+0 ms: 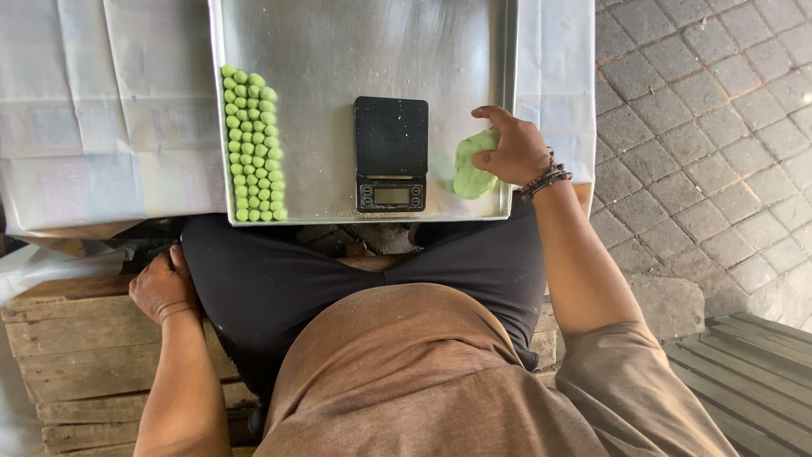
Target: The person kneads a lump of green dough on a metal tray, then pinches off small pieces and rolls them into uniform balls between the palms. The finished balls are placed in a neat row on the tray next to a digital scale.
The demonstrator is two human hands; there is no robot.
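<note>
A large metal tray (338, 51) lies in front of me across my lap. A lump of pale green dough (469, 173) rests at the tray's near right corner, and my right hand (512, 151) grips its right side. A small black digital scale (390, 152) stands in the middle of the tray with nothing on its platform. Rows of several small green dough balls (252, 145) line the tray's left side. My left hand (162, 286) rests on my left thigh against the black trousers and holds nothing.
White paper sheets (110, 110) cover the surface under and beside the tray. I sit on a wooden pallet (85, 355). Grey paving stones (702, 127) lie to the right, with dark planks (753, 372) at the near right.
</note>
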